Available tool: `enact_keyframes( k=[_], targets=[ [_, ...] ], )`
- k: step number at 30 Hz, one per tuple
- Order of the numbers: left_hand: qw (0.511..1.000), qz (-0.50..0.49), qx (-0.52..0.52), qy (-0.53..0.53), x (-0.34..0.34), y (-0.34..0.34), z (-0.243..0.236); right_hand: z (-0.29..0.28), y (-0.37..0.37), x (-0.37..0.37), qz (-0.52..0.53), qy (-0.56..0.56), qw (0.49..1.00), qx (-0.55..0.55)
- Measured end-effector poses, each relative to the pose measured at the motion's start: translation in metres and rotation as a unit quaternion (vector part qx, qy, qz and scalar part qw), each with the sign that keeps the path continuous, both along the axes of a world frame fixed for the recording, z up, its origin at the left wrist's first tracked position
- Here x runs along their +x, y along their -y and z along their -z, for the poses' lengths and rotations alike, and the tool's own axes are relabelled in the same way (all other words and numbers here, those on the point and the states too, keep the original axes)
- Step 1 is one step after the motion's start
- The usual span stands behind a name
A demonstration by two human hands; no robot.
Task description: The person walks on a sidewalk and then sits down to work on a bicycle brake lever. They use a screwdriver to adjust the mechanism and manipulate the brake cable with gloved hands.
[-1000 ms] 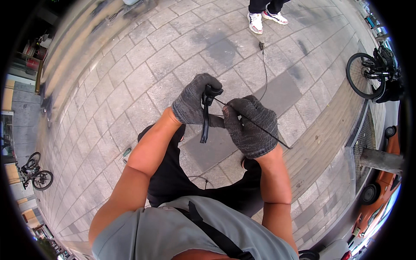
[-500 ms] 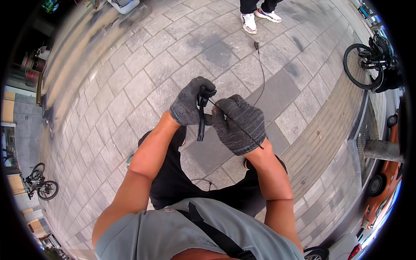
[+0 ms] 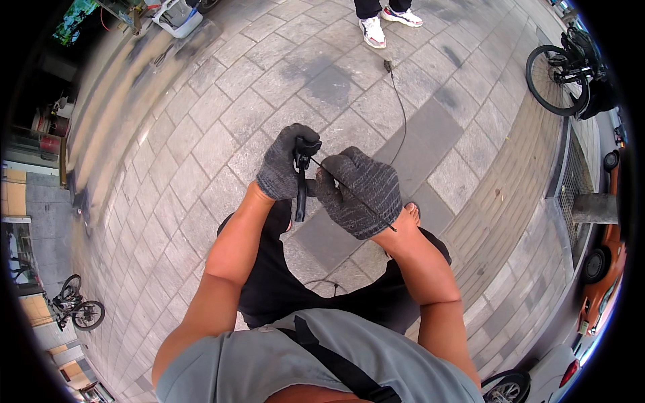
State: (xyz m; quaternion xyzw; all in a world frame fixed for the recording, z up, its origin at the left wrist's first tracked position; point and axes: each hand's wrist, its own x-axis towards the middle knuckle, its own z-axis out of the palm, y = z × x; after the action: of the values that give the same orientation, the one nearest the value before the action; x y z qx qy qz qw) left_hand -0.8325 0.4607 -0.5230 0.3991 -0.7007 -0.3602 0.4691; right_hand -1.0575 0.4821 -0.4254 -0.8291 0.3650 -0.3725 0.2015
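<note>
My left hand (image 3: 281,168), in a dark grey knit glove, is closed round the clamp end of a black bicycle brake lever (image 3: 301,200). The lever's blade hangs down toward me. Close beside it, my gloved right hand (image 3: 368,191) pinches a thin black cable (image 3: 355,190) near the lever body. That cable slants over the back of the right glove to the wrist. Another stretch of black line (image 3: 404,124) lies on the paving, running from behind the right glove to a small black fitting (image 3: 388,66). Whether both stretches are one piece is hidden.
A person's white shoes (image 3: 373,32) stand beyond the fitting. A bicycle (image 3: 554,79) is at the far right, another bicycle (image 3: 79,310) at the left. An orange car (image 3: 598,295) stands at the right edge. A white bin (image 3: 178,19) sits at the far left.
Both hands, with the lever and cable, sit slightly further left in the picture. The whole background has shifted too, as the view has turned a little. The grips look the same.
</note>
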Motion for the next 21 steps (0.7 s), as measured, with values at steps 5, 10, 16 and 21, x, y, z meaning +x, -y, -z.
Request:
enact_keyframes(
  k=[5,10,16,21],
  targets=[
    [1.000,0.004,0.003,-0.007,-0.002,-0.001,-0.005,0.003,0.001,-0.001,0.005,0.016,1.000,-0.004],
    [1.000,-0.012,-0.012,-0.001,-0.004,-0.002,-0.010,0.003,0.001,0.000,-0.005,-0.003,1.000,-0.028],
    [0.999,-0.026,-0.005,0.019,-0.004,-0.003,-0.013,0.008,0.001,0.002,-0.002,-0.008,0.999,-0.034],
    [1.000,-0.017,-0.002,-0.016,-0.003,-0.001,-0.009,0.006,-0.001,0.003,0.003,-0.015,0.999,-0.034]
  ],
)
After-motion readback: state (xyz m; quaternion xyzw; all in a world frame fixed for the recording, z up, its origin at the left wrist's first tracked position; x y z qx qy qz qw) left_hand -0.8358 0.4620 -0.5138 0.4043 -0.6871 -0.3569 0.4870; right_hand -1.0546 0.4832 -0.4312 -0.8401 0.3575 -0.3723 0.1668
